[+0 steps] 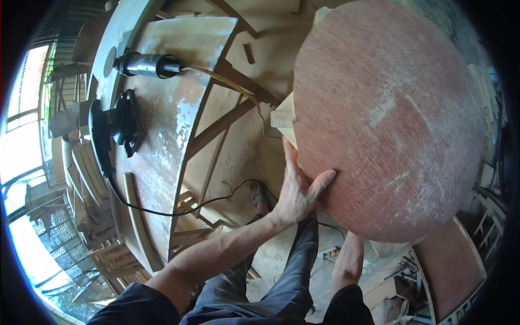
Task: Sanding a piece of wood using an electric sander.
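A large round wooden board (379,130), reddish-brown with pale dusty streaks, fills the right of the view, its flat face toward me. My left hand (298,189) grips the board's lower left edge, thumb on the face and fingers reaching along and behind the rim. Pale wooden pieces (283,119) jut out from behind that edge, just above the fingers. Under the board's lower edge comes my right forearm with the wrist of my right hand (352,246); the board hides the fingers, so their grip does not show.
On the left, a workbench (162,135) with a worn, curved top bears a corded angle grinder (149,65), a black sander (116,124) and a wooden strip (138,216). The sander's black cord (216,203) hangs toward my legs. A curved brown panel (452,265) stands lower right.
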`<control>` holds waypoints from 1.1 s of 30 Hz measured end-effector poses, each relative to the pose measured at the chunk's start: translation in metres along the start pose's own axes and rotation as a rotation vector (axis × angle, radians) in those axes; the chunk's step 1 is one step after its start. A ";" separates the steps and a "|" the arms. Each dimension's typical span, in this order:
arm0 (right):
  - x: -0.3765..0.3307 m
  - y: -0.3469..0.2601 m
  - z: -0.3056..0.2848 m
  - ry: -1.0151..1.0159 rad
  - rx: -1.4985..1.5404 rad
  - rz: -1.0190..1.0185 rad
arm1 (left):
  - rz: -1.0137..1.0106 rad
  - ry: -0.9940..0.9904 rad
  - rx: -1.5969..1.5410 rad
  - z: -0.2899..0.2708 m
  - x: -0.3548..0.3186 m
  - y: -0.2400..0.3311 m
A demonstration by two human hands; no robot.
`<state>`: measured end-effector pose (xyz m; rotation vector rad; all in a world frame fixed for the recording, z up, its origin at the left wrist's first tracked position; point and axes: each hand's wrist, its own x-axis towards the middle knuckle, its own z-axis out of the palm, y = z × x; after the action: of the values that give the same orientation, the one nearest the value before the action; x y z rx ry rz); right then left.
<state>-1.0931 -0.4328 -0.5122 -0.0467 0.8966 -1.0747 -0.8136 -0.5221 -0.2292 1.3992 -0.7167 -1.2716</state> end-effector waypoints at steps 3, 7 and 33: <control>-0.009 0.007 -0.003 -0.006 -0.089 0.014 | 0.083 -0.015 0.154 -0.010 0.009 -0.013; 0.071 -0.001 0.056 0.044 -0.247 -0.033 | 0.030 -0.017 0.400 0.011 0.025 -0.001; -0.124 0.162 0.000 0.067 -1.034 0.156 | -0.125 -0.111 0.310 -0.097 -0.103 -0.026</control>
<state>-0.9947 -0.2541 -0.5082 -0.7868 1.4112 -0.3785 -0.7534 -0.3914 -0.2355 1.6540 -0.9457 -1.3859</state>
